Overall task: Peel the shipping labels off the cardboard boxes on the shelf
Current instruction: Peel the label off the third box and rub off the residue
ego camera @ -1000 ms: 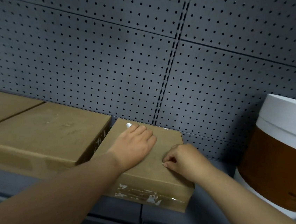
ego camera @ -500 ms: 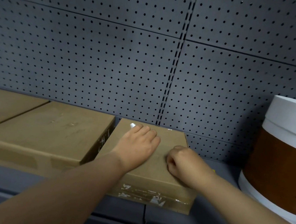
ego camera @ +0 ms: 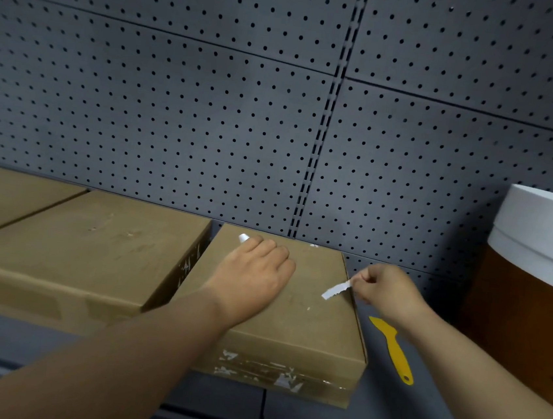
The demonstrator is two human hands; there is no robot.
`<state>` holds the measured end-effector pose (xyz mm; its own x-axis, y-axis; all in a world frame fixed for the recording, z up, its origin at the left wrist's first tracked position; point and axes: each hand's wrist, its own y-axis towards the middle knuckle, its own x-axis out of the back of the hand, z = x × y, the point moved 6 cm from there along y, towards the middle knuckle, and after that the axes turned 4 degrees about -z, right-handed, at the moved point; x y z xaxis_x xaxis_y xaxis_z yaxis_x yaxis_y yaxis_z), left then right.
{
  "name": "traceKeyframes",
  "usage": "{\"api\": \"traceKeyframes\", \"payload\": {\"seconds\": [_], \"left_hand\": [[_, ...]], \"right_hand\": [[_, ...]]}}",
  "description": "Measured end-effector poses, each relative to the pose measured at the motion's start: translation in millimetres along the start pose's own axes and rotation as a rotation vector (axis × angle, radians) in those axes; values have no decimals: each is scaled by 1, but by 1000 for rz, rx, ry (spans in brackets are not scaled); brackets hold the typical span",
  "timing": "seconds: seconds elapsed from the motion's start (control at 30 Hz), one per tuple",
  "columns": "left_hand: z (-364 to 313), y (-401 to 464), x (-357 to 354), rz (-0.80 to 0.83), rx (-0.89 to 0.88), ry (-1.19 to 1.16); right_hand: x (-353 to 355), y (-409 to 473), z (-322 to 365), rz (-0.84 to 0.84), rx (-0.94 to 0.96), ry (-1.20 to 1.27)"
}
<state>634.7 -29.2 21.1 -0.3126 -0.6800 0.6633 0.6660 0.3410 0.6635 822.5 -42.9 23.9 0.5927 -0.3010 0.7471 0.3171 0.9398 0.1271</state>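
Cardboard box (ego camera: 294, 317) is lying flat on the grey shelf (ego camera: 379, 414), its far end close to the perforated back panel (ego camera: 209, 117). The left hand (ego camera: 254, 275) is resting palm-down on the box's top, fingers straight and close together, pressing on the lid and gripping nothing. A small white scrap (ego camera: 243, 238) is showing just beyond its fingertips near the far left corner of the box. The right hand (ego camera: 379, 286) is hovering at the box's right edge, its thumb and forefinger pinching one end of a torn white label strip (ego camera: 336, 290); the strip is hanging down toward the lid, and whether its lower end is touching the cardboard cannot be told. White label remnants (ego camera: 284, 379) are clinging to the box's front face. A yellow plastic scraper (ego camera: 393, 349) is lying on the shelf just right of the box. A larger box (ego camera: 86, 250) is sitting just beside it on the left, and a white-and-brown tub (ego camera: 533, 287) is standing at the far right.
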Motion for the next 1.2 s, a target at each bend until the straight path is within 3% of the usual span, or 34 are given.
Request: {"api": "traceKeyframes", "payload": {"seconds": [0.63, 0.87, 1.2], "left_hand": [[2, 2, -6, -64, 0, 46], [9, 1, -4, -37, 78, 25], [3, 3, 18, -99, 120, -35]], "right_hand": [[39, 3, 34, -173, 167, -60], [37, -13, 66, -125, 247, 179], [-16, -23, 68, 119, 154, 399]]}}
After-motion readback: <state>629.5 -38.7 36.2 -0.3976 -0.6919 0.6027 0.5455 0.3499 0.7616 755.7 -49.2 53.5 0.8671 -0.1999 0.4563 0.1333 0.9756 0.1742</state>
